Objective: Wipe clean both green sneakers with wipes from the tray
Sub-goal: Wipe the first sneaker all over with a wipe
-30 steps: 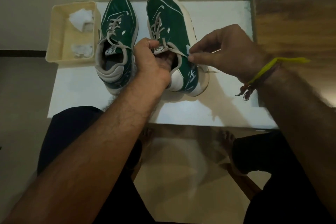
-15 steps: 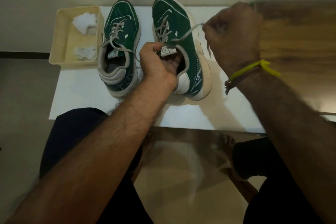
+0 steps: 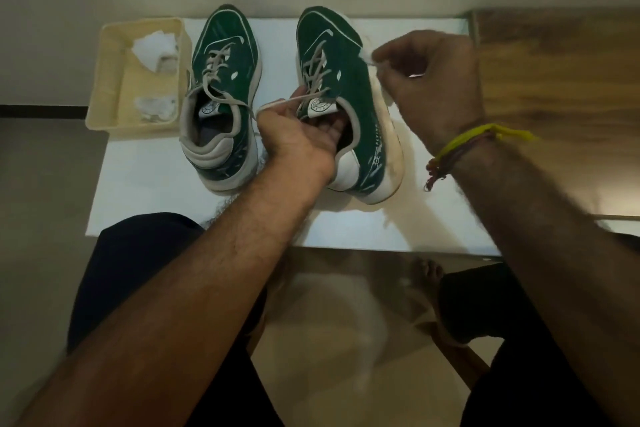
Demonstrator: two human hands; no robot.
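Left hand (image 3: 304, 135): fingers curled inside right sneaker (image 3: 343, 80), pinching lace (image 3: 294, 101). Right hand (image 3: 429, 80): fingers pinching wipe (image 3: 366, 56) beside it.

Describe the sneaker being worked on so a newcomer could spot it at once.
On the white table, a tan tray sits at the left end with two green sneakers beside it. The one meant is the right sneaker, farther from the tray. Unlike its neighbour, the left hand grips its tongue and lace, and the right hand holds a wipe at its side.
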